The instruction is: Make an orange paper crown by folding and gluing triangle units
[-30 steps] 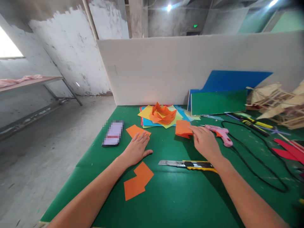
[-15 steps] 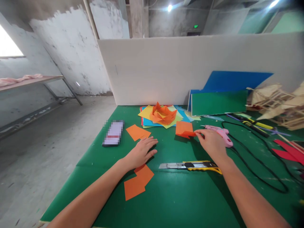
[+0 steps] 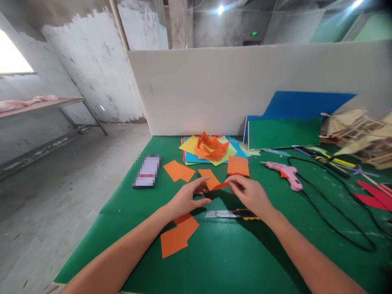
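My right hand (image 3: 251,195) pinches one end of a folded orange paper piece (image 3: 211,180) between thumb and fingers, above the table. On its other side is my left hand (image 3: 187,199), open, its thumb apart and its fingertips at or just by the paper; contact is unclear. Behind my right hand sits a stack of folded orange paper (image 3: 238,165). Two overlapping orange papers (image 3: 175,170) lie beyond my left hand, and two more orange papers (image 3: 174,241) lie nearer me, partly beneath that forearm. A yellow utility knife (image 3: 225,214) has its handle partly hidden by my right wrist.
A folded orange paper flower (image 3: 211,147) rests on coloured sheets (image 3: 190,157) at the back. A phone (image 3: 147,171) lies left. To the right are a pink glue gun (image 3: 286,173) with its black cord, a green board (image 3: 283,134) and a wooden model (image 3: 361,134).
My right hand has taken an orange paper piece from the stack and carried it left to between my hands. My left hand has drawn back from the far-left papers and turned toward the piece.
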The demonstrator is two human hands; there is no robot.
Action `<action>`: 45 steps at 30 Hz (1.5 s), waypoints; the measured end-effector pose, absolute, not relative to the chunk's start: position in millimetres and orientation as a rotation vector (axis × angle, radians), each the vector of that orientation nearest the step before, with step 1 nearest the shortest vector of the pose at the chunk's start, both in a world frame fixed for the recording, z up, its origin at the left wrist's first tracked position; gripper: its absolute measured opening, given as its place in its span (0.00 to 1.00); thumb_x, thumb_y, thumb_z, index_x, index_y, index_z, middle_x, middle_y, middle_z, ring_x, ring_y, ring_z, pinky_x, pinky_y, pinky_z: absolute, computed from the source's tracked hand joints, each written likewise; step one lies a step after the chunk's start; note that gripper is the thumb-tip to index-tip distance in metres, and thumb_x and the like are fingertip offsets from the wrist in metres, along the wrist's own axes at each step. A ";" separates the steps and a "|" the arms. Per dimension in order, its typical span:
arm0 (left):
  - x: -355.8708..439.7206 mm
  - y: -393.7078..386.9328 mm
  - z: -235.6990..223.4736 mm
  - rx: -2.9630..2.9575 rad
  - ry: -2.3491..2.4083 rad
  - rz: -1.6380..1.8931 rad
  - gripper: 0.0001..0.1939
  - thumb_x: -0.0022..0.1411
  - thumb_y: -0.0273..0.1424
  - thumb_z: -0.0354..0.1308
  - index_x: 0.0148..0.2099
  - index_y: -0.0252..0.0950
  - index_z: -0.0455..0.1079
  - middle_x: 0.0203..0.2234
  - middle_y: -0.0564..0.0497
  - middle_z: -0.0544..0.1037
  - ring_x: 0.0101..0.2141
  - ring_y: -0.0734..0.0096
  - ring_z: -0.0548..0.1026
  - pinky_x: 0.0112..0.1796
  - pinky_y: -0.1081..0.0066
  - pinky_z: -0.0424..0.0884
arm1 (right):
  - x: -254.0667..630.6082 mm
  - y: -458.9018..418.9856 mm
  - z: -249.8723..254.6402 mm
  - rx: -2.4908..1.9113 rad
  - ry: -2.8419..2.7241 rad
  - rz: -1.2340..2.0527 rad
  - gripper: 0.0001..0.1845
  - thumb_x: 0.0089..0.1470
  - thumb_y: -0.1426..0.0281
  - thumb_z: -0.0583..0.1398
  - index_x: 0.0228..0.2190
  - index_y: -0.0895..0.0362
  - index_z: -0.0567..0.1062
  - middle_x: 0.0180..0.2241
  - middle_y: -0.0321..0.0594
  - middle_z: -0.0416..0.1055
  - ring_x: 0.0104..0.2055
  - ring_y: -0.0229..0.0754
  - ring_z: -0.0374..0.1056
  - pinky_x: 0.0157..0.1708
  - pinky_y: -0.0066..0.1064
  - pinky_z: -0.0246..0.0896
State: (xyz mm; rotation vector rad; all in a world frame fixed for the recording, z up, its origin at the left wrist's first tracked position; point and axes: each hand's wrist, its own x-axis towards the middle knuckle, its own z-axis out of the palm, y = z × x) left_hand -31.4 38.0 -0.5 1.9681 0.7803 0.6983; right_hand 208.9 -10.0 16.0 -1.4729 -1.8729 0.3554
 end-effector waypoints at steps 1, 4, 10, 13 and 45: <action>-29.5 38.4 -2.5 1.940 0.796 0.709 0.31 0.52 0.37 0.65 0.58 0.41 0.63 0.45 0.47 0.74 0.41 0.66 0.75 0.46 0.66 0.72 | 205.1 -8.9 13.1 -1.465 -1.901 0.409 0.10 0.59 0.66 0.52 0.36 0.53 0.73 0.28 0.37 0.75 0.28 0.41 0.71 0.30 0.29 0.63; -24.9 39.2 -6.0 1.872 0.885 0.737 0.20 0.49 0.38 0.66 0.44 0.35 0.72 0.37 0.47 0.77 0.35 0.67 0.76 0.40 0.68 0.73 | 197.1 -6.9 5.8 -1.450 -1.894 0.539 0.09 0.59 0.65 0.53 0.36 0.52 0.72 0.28 0.36 0.75 0.29 0.41 0.72 0.31 0.30 0.64; -22.4 39.9 -1.4 1.933 1.064 0.837 0.11 0.51 0.37 0.64 0.27 0.35 0.71 0.24 0.53 0.75 0.26 0.73 0.71 0.29 0.74 0.67 | 190.5 -4.8 -4.3 -1.404 -1.672 0.743 0.10 0.57 0.62 0.55 0.39 0.52 0.70 0.31 0.38 0.73 0.32 0.42 0.71 0.31 0.31 0.67; -22.0 41.2 -2.8 1.847 1.082 0.908 0.13 0.50 0.40 0.64 0.26 0.35 0.70 0.24 0.53 0.74 0.26 0.73 0.69 0.28 0.75 0.65 | 189.1 -0.2 -9.2 -1.379 -1.543 0.810 0.16 0.51 0.59 0.60 0.40 0.53 0.67 0.38 0.41 0.70 0.36 0.42 0.70 0.29 0.31 0.68; -8.4 33.0 -4.5 1.477 1.040 0.944 0.20 0.45 0.37 0.68 0.29 0.37 0.57 0.17 0.59 0.70 0.21 0.73 0.74 0.23 0.75 0.67 | 173.7 -4.9 2.3 -1.259 -1.122 1.367 0.19 0.39 0.57 0.68 0.22 0.58 0.70 0.20 0.35 0.74 0.23 0.35 0.68 0.28 0.27 0.64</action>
